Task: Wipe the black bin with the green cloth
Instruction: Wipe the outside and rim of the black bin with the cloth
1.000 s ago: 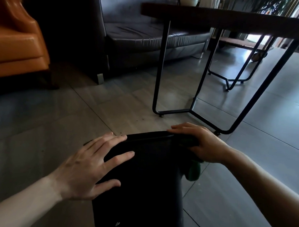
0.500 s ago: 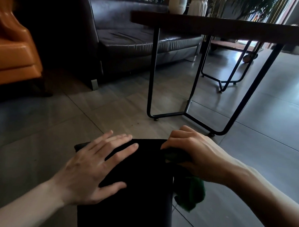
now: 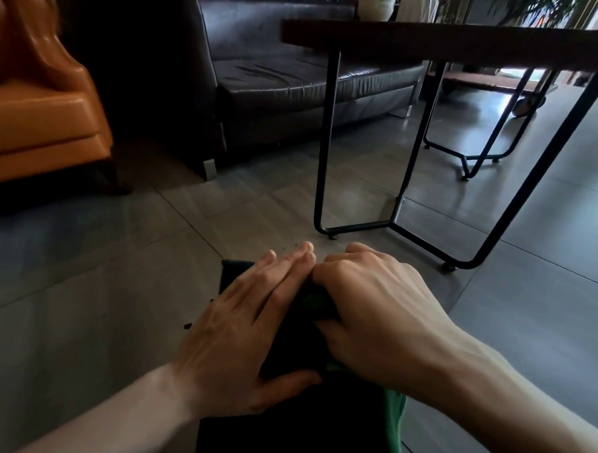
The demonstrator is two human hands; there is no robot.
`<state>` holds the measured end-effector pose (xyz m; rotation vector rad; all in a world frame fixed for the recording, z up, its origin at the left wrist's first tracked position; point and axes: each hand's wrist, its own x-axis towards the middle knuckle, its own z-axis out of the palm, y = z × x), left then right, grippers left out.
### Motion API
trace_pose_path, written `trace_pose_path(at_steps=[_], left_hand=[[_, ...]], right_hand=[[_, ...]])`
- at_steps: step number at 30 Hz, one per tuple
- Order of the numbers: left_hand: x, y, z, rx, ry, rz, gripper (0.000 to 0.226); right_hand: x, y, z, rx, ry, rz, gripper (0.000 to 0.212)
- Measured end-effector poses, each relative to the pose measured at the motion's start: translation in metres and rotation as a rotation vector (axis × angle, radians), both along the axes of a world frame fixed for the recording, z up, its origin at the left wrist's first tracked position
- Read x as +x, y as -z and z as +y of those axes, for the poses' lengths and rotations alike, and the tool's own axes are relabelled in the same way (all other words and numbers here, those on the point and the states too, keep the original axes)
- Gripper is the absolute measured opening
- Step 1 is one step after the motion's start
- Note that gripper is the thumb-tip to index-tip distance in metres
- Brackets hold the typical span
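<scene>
Two hands on the black bin (image 3: 268, 430), which stands on the grey tiled floor (image 3: 82, 302) at the bottom middle of view. Left hand (image 3: 238, 330) lies flat on the bin top, fingers straight and close together, thumb spread, gripping nothing. Right hand (image 3: 379, 319) is curled and clamped on the green cloth (image 3: 393, 425), pressing it against the bin; loose cloth hangs down the bin's right side. Knuckles of both hands nearly touch. Beyond: black metal table legs (image 3: 325, 142), dark leather sofa (image 3: 297, 75), orange armchair (image 3: 38, 112) at left.
</scene>
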<state>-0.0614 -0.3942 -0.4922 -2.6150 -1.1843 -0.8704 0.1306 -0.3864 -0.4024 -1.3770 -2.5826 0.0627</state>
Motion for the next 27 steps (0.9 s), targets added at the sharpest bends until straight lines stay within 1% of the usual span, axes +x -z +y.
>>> trace_pose_path(at_steps=[2, 5, 8, 10, 12, 15, 18, 20, 21, 23, 25, 27], left_hand=[[-0.006, 0.004, 0.003, -0.035, 0.018, -0.014, 0.105], [-0.019, 0.008, 0.008, -0.071, 0.06, -0.068, 0.104], [-0.031, 0.009, 0.011, -0.091, 0.076, -0.079, 0.108], [-0.033, 0.01, 0.013, -0.075, 0.068, -0.063, 0.104], [-0.034, 0.011, 0.015, -0.071, 0.054, -0.042, 0.099], [-0.041, 0.009, 0.018, -0.096, 0.014, -0.052, 0.094], [-0.058, 0.007, 0.02, -0.17, -0.055, -0.094, 0.099], [-0.07, 0.007, 0.022, -0.209, -0.103, -0.103, 0.102], [-0.075, 0.007, 0.023, -0.221, -0.121, -0.105, 0.101], [-0.08, 0.008, 0.025, -0.234, -0.136, -0.13, 0.094], [-0.08, 0.008, 0.026, -0.228, -0.141, -0.165, 0.084], [-0.078, 0.007, 0.026, -0.224, -0.133, -0.184, 0.075]], right_hand=[[-0.009, 0.003, 0.001, 0.022, 0.039, 0.043, 0.01], [-0.016, 0.008, 0.007, 0.05, 0.042, 0.119, 0.012], [-0.014, 0.01, 0.011, 0.026, -0.005, 0.191, 0.026], [-0.006, 0.009, 0.013, 0.007, -0.031, 0.277, 0.038], [0.008, 0.006, 0.018, 0.014, -0.041, 0.407, 0.043], [0.03, -0.003, 0.023, 0.054, -0.039, 0.676, 0.04], [0.04, -0.002, 0.025, 0.184, 0.006, 0.903, 0.041], [0.032, 0.011, 0.025, 0.291, 0.007, 0.982, 0.039], [0.024, 0.021, 0.025, 0.336, -0.018, 0.994, 0.038], [0.004, 0.044, 0.02, 0.397, -0.105, 0.958, 0.035], [-0.016, 0.066, 0.014, 0.365, -0.214, 0.87, 0.036], [-0.032, 0.086, 0.008, 0.312, -0.297, 0.744, 0.032]])
